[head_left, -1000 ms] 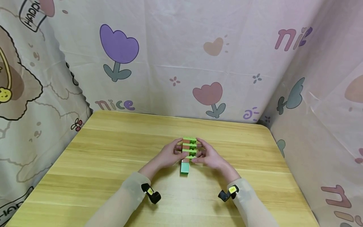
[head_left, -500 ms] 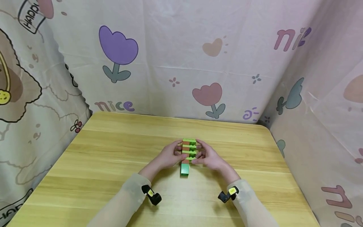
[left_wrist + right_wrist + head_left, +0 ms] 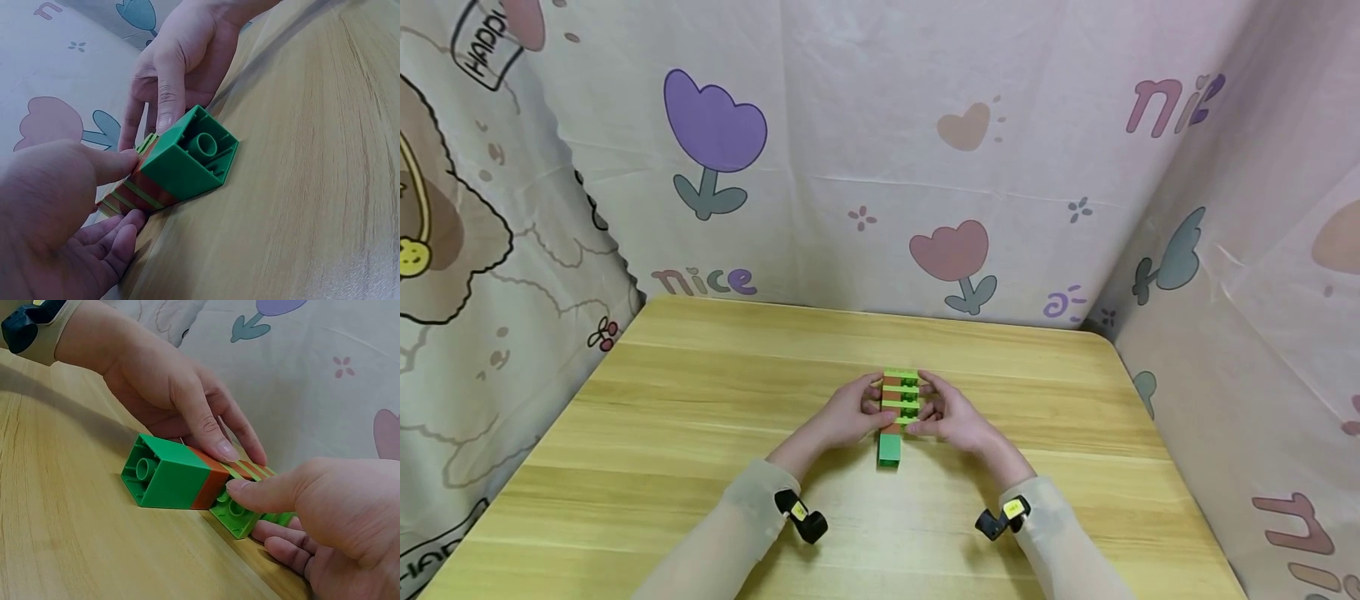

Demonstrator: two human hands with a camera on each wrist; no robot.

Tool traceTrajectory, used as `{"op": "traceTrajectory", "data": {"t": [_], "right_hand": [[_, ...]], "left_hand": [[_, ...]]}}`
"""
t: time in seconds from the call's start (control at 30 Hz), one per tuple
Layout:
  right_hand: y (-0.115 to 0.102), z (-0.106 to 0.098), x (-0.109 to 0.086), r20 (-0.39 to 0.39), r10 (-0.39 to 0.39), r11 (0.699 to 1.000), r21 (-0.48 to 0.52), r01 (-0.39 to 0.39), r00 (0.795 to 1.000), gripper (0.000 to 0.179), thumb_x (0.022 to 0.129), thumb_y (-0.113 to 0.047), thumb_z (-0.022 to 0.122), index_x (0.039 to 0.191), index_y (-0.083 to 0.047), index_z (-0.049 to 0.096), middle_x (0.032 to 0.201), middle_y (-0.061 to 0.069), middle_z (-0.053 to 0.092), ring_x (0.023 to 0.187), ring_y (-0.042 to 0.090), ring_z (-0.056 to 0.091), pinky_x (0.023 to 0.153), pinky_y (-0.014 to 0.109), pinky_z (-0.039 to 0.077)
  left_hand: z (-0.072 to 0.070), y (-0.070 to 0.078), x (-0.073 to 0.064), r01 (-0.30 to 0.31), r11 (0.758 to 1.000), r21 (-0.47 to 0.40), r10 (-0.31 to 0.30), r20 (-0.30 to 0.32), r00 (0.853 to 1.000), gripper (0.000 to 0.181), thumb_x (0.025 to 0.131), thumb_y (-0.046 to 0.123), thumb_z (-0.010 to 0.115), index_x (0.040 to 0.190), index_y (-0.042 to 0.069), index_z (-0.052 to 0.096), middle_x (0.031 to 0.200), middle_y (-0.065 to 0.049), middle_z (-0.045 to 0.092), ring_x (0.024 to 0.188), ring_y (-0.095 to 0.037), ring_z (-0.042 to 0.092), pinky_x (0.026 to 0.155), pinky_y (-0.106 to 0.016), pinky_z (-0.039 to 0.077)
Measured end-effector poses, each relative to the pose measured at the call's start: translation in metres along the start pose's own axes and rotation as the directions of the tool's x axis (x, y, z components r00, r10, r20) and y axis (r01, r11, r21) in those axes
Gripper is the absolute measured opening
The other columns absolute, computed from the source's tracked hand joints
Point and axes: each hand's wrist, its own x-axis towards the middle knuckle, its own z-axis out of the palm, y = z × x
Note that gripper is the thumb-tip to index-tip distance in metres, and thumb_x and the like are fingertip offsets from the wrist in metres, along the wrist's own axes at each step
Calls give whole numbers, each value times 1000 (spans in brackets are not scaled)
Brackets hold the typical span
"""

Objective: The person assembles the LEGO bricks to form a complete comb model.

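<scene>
A stack of toy building bricks lies on its side on the table, its length pointing away from me. Its near end is a dark green brick, hollow underside facing me. Beyond it, orange bricks alternate with thin lime green plates that jut out to the right. My left hand grips the stack from the left, thumb on an orange part, fingers along the side. From the right, my right hand holds the jutting plates, thumb on the nearest one and fingers curled at the far side.
The wooden table has a light grain and rounded back corners. A patterned cloth hangs behind it and along both sides. Each wrist carries a small black camera strapped over the sleeve.
Both hands keep their hold on the brick stack, which stays in place. Only the head view has shifted slightly.
</scene>
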Motion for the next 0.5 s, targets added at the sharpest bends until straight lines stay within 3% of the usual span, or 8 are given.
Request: {"op": "traceTrajectory", "data": {"t": [0.23, 0.5], "right_hand": [[1, 0, -1, 0, 9, 1000, 13, -9, 1000, 106, 87, 0, 86, 168, -6, 19, 144, 22, 49, 96, 28, 63, 65, 27, 53], [-2, 1, -2, -8, -1, 1000, -19, 1, 1000, 104, 88, -1, 86, 168, -5, 19, 143, 22, 47, 98, 27, 62, 76, 28, 55]], "left_hand": [[1, 2, -1, 15, 1000, 4, -15, 0, 1000, 81, 98, 23, 80, 162, 2, 36, 131, -13, 62, 105, -22, 67, 88, -39, 58], [1, 2, 1, 17, 1000, 9, -17, 7, 1000, 80, 99, 23, 79, 163, 3, 35, 132, -11, 63, 107, -22, 66, 88, -39, 58]]}}
